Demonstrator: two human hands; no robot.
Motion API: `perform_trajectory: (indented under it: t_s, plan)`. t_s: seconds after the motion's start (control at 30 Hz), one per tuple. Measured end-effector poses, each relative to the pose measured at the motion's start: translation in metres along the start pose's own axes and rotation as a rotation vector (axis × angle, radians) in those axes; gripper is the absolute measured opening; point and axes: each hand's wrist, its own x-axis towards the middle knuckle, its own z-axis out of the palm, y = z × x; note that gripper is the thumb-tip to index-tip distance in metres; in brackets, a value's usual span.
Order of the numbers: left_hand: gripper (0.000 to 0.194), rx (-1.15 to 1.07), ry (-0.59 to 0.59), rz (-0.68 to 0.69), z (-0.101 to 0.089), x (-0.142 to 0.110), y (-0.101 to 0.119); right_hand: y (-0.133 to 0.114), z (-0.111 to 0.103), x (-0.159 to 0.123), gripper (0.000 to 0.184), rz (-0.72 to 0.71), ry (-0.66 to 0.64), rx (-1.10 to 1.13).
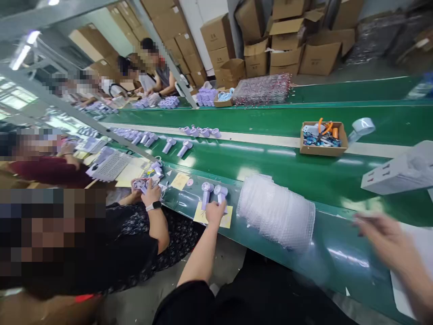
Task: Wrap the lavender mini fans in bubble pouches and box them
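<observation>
The left hand (215,213) is grasping a small purple fan (221,191) by the lower handle, the thumb and fingers closing around it. This fan is lying beside a second purple fan (206,197), and a yellow paper (227,221) is showing beneath the two. The right hand (384,234) is hanging over the far right of the green bench (341,246), well apart from the fans; it is blurring, so I cannot tell whether its fingers are holding anything. A white sheet (398,289) is lying below the right forearm.

Between the two hands, a pile of bubble wrap (275,210) is spreading across the bench. To the left, a co-worker wearing a watch (156,205) is handling a purple piece with both hands.

Beyond the bench, a green belt (270,160) is running past. A cardboard box (323,151) is sitting on its far side, holding orange-handled pliers (325,127) among other things, and a white box (380,180) is standing further right. Other people are working across the belt, near stacked cartons (216,34).
</observation>
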Motion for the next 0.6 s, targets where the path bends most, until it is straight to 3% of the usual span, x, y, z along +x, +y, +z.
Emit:
perform_trajectory:
  t_s: [0.07,0.13,0.2,0.23,0.3,0.37,0.4,0.5,0.6]
  plan:
    - [0.046,-0.23,-0.102,0.086,0.013,-0.035,0.019,0.008,0.052,-0.017,0.042,0.254,-0.224,0.3]
    - [0.049,-0.491,-0.282,0.242,0.03,-0.08,0.039,0.016,0.105,-0.027,0.05,0.375,-0.393,0.672]
    - [0.051,-0.539,-0.48,0.491,0.047,-0.122,0.055,0.026,0.135,-0.029,0.044,0.405,-0.364,0.836]
    - [0.05,-0.497,-0.492,0.665,0.055,-0.137,0.06,0.031,0.138,-0.028,0.039,0.408,-0.277,0.859]
    - [0.043,-0.274,-0.437,1.079,0.068,-0.156,0.07,0.044,0.119,-0.026,0.032,0.416,-0.056,0.856]
    - [0.032,0.066,-0.332,1.452,0.078,-0.159,0.079,0.058,0.078,-0.028,0.03,0.434,0.099,0.859]
    - [0.024,0.229,-0.311,1.574,0.08,-0.157,0.085,0.065,0.056,-0.033,0.031,0.453,0.133,0.87]
    - [0.015,0.38,-0.395,1.638,0.073,-0.145,0.101,0.082,0.006,-0.061,0.031,0.54,0.208,0.935]
    - [0.016,0.214,-0.469,1.552,0.03,-0.118,0.098,0.088,0.002,-0.098,0.03,0.66,0.189,1.009]
